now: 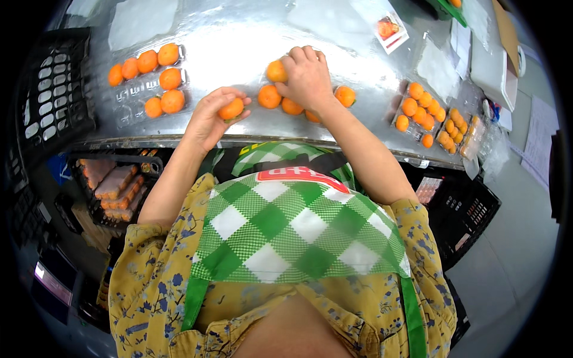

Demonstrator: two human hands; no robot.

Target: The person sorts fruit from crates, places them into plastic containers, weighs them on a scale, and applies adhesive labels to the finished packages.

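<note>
My left hand (210,116) grips a mandarin (230,108) between thumb and fingers, just above the metal table. A clear plastic tray in front of me holds several mandarins (270,96). Over that tray, my right hand (308,74) is closed with its fingers curled down; the palm hides whatever lies under it. Another mandarin (276,71) sits against the fingers of this hand. To the left, a second clear tray (128,102) carries mandarins along its far row and right side, with bare cups at its near left.
Filled packs of mandarins (420,107) line the table's right end. A black crate (57,89) stands at the left edge. Below the table are crates with orange packs (116,182). Plastic sheets (143,24) and a printed card (389,33) lie at the back.
</note>
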